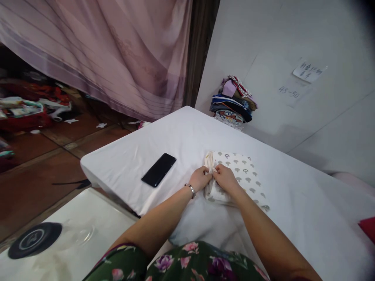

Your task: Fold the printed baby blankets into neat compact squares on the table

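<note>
A folded white cloth [243, 175] printed with grey mushrooms lies on the white-covered table. At its left side the layered edges bunch together. My left hand [200, 178], with a bracelet at the wrist, pinches those edges. Right beside it, my right hand [225, 177] rests over the cloth with its thumb and fingers closed on the same edge. Both sets of fingertips nearly meet there. What the cloth is exactly, I cannot tell. A black smartphone [159, 169] lies flat to the left of my hands.
The white table cover [181, 136] reaches the wall. A pile of folded clothes [233, 101] stands at its far edge. Lower left is a white surface [96, 230] with a dark round object [35, 240]. A pink curtain [131, 50] hangs behind; something red [367, 228] sits far right.
</note>
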Demonstrator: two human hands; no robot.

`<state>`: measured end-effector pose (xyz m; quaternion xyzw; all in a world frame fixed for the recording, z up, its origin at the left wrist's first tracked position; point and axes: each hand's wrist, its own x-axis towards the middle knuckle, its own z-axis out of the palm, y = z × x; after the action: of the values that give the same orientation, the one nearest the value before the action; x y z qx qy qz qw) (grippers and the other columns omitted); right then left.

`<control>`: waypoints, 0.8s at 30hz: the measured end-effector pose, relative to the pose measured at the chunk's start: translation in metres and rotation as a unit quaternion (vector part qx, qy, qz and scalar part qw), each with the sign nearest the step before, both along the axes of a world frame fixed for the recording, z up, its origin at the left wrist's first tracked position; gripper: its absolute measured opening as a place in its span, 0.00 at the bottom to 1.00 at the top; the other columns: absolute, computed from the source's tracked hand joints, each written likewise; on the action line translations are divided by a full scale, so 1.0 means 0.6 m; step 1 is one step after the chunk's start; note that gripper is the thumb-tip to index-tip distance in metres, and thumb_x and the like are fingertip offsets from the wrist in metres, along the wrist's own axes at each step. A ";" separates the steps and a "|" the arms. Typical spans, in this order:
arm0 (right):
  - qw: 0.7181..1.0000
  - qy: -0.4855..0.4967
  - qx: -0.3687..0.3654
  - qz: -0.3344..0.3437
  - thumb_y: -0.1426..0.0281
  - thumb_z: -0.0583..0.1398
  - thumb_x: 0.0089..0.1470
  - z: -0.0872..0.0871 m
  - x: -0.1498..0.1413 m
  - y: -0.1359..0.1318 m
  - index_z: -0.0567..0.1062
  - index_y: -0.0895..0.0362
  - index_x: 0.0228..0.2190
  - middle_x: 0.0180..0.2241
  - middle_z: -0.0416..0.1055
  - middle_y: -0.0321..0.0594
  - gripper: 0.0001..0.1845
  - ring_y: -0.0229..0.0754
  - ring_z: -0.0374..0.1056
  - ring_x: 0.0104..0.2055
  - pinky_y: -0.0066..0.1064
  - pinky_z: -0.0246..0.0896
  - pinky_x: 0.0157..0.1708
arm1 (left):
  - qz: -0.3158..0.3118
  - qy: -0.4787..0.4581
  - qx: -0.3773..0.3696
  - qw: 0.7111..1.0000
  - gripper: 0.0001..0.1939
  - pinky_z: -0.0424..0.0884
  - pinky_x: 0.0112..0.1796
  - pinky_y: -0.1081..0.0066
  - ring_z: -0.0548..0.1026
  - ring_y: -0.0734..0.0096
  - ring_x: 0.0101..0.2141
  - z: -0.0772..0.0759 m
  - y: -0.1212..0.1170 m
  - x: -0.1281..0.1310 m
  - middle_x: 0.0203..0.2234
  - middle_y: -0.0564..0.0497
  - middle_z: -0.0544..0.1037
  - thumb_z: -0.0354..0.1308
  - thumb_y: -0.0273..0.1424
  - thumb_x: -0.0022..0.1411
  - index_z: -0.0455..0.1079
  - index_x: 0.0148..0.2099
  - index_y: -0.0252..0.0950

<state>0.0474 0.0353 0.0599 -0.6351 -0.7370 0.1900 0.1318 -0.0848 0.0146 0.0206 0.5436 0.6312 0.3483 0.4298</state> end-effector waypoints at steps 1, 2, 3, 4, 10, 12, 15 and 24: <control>1.000 -0.005 0.003 0.000 0.74 0.56 0.46 0.001 -0.001 0.000 0.68 0.56 0.25 0.21 0.66 0.34 0.02 0.35 0.59 0.24 0.26 0.44 0.23 | 0.002 0.001 -0.001 1.000 0.06 0.58 0.25 0.74 0.64 0.74 0.23 0.000 0.000 0.000 0.20 0.57 0.67 0.55 0.30 0.49 0.69 0.32 0.36; 1.000 -0.007 0.003 0.001 0.74 0.56 0.46 0.001 -0.003 0.000 0.67 0.56 0.24 0.21 0.66 0.34 0.02 0.35 0.59 0.24 0.26 0.45 0.23 | 0.005 0.001 -0.001 1.000 0.05 0.58 0.25 0.74 0.64 0.74 0.23 0.000 0.000 0.000 0.20 0.57 0.66 0.55 0.29 0.49 0.69 0.32 0.36; 1.000 -0.005 0.002 0.002 0.74 0.56 0.46 0.002 -0.004 0.000 0.67 0.56 0.24 0.20 0.66 0.34 0.02 0.35 0.59 0.23 0.26 0.45 0.23 | 0.008 0.000 -0.001 1.000 0.05 0.57 0.25 0.74 0.64 0.74 0.24 0.000 0.000 0.000 0.20 0.57 0.66 0.55 0.29 0.49 0.69 0.32 0.36; 1.000 0.001 -0.002 0.003 0.74 0.57 0.46 0.003 -0.005 -0.001 0.67 0.56 0.24 0.20 0.66 0.34 0.02 0.35 0.59 0.23 0.25 0.45 0.22 | 0.010 -0.001 -0.001 1.000 0.05 0.57 0.25 0.75 0.64 0.74 0.24 -0.001 0.001 0.000 0.20 0.57 0.66 0.54 0.29 0.49 0.69 0.32 0.36; 0.976 0.168 -0.140 -0.014 0.69 0.54 0.53 0.008 0.003 -0.006 0.67 0.56 0.30 0.17 0.64 0.30 0.04 0.32 0.60 0.15 0.22 0.49 0.16 | 0.009 -0.021 0.001 1.000 0.07 0.60 0.28 0.75 0.66 0.74 0.26 -0.007 0.002 0.001 0.23 0.55 0.69 0.54 0.35 0.53 0.68 0.31 0.36; 0.957 0.219 -0.186 -0.033 0.70 0.53 0.54 0.012 0.006 -0.006 0.67 0.57 0.31 0.17 0.65 0.30 0.04 0.32 0.61 0.14 0.21 0.51 0.14 | 0.007 -0.023 -0.002 1.000 0.10 0.59 0.27 0.75 0.66 0.74 0.26 -0.008 0.001 0.002 0.22 0.56 0.69 0.55 0.39 0.53 0.68 0.32 0.36; 0.939 0.257 -0.222 -0.046 0.74 0.51 0.53 0.016 0.010 -0.003 0.68 0.57 0.31 0.17 0.66 0.31 0.06 0.32 0.62 0.14 0.21 0.52 0.13 | 0.002 -0.021 -0.006 1.000 0.14 0.58 0.26 0.75 0.65 0.74 0.25 -0.009 -0.001 0.002 0.21 0.56 0.67 0.57 0.42 0.50 0.68 0.33 0.37; 0.954 0.230 -0.193 -0.015 0.74 0.52 0.53 -0.003 0.013 0.008 0.65 0.57 0.25 0.16 0.66 0.30 0.06 0.31 0.60 0.11 0.20 0.48 0.11 | 0.001 -0.004 -0.002 1.000 0.13 0.57 0.26 0.75 0.65 0.74 0.25 -0.001 -0.004 0.001 0.21 0.57 0.66 0.56 0.41 0.52 0.67 0.33 0.37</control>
<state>0.0555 0.0401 0.0582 -0.5986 -0.6266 0.4672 0.1755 -0.0843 0.0119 0.0198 0.5410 0.6309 0.3497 0.4325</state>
